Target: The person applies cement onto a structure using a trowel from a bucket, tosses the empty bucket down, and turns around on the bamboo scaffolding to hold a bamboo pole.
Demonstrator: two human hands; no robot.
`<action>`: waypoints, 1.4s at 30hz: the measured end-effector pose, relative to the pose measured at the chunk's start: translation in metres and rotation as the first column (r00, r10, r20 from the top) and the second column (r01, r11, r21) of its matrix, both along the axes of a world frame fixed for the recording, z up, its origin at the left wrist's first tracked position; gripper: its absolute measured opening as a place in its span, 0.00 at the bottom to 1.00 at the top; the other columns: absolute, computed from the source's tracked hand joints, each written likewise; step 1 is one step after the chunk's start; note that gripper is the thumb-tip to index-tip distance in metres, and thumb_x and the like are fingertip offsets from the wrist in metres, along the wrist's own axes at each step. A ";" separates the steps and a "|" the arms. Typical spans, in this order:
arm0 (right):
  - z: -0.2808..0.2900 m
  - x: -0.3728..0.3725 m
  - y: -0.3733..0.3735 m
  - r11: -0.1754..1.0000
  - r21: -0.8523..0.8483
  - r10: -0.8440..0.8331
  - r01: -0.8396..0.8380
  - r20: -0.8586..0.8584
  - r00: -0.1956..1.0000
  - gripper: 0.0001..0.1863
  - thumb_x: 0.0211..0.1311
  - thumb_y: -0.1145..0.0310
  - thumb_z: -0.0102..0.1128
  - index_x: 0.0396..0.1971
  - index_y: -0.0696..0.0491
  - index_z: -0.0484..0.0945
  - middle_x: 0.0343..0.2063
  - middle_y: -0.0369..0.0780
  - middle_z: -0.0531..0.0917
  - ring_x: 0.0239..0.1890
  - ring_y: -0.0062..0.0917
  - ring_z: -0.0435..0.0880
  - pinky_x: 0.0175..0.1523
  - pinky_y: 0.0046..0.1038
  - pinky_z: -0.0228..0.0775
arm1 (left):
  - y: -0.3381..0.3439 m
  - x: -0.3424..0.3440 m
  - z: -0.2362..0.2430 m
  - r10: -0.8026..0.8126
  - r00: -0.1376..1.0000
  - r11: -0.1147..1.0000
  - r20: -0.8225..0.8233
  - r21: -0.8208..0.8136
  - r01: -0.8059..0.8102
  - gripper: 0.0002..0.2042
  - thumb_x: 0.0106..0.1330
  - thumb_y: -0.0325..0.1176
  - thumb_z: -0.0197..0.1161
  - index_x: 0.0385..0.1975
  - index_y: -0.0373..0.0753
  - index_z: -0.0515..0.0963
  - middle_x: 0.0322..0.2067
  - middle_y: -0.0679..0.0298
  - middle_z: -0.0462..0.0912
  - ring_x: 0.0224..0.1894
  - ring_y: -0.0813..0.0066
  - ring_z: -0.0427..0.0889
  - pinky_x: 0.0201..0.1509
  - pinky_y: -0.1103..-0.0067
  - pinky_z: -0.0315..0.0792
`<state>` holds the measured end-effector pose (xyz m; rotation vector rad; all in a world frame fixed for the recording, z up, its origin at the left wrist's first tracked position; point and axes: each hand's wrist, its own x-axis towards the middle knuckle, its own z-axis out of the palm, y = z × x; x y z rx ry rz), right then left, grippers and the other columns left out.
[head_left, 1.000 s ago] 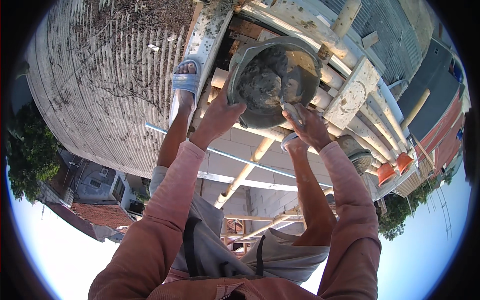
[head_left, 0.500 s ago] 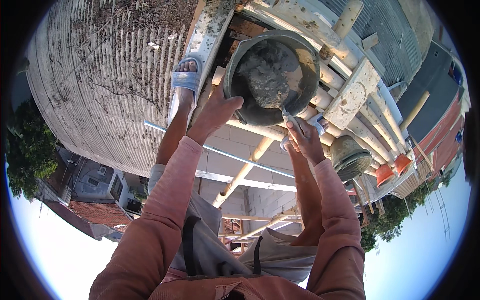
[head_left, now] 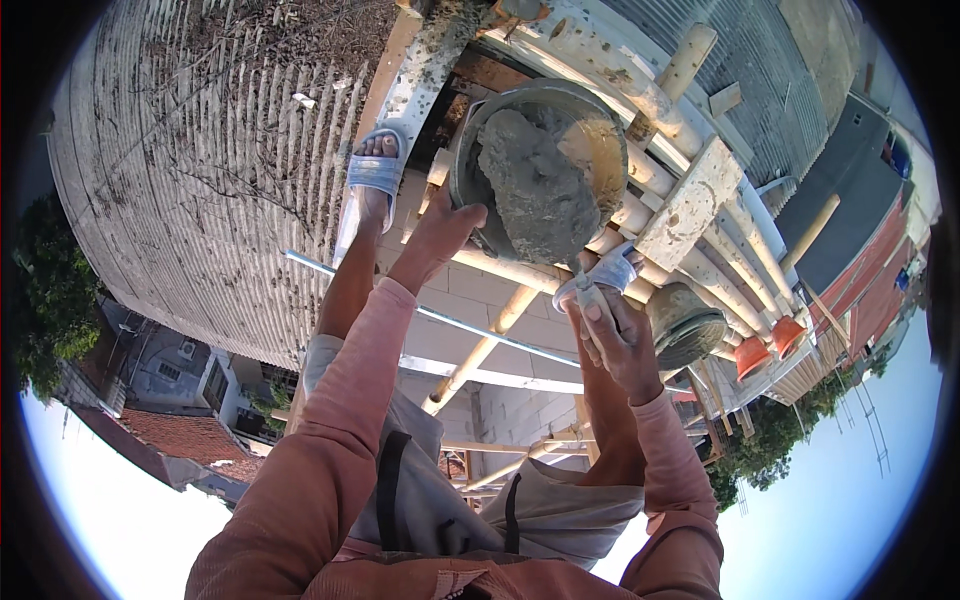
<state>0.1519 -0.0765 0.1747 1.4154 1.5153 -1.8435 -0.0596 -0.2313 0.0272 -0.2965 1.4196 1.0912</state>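
Grips the dark bucket (head_left: 612, 150) at its near left rim with the left hand (head_left: 445, 235), thumb over the edge and fingers folded down outside, mostly out of sight; presumably braces the wall in this way against tipping or turning. Holds a trowel (head_left: 588, 286) in the right hand (head_left: 620, 335), fingers wrapped around the smeared handle, probably close in for leverage under a heavy load. Shows grey mortar (head_left: 535, 180) as a large lump just ahead of the right hand and to its left, with the blade apparently covered by it; cannot tell from this angle whether clear of the bucket or partly resting inside. Seats the bucket just ahead of both hands, apparently across bamboo poles (head_left: 505, 268), roughly between left sandal (head_left: 372, 176), on a spattered ledge (head_left: 425, 80) ahead and left of the left hand, and right sandal (head_left: 612, 268), just ahead of the right hand, likely for a balanced stance. Has a second bucket (head_left: 672, 308) just to the right of the right hand and two orange tubs (head_left: 752, 358) farther right, seemingly parked out of the way yet near. Shows also a mortar-spotted board (head_left: 690, 205) ahead and right of the right hand, laid across poles, perhaps as a flat surface over round ones.
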 end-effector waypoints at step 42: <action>-0.010 -0.084 0.059 0.561 0.549 0.547 -0.620 0.317 0.775 0.23 0.67 0.54 0.65 0.50 0.59 0.79 0.37 0.52 0.86 0.35 0.43 0.89 0.41 0.41 0.80 | -0.025 -0.035 0.015 0.122 0.943 0.986 -0.311 -0.071 -0.151 0.39 0.58 0.26 0.54 0.76 0.39 0.55 0.54 0.50 0.80 0.51 0.60 0.82 0.57 0.71 0.75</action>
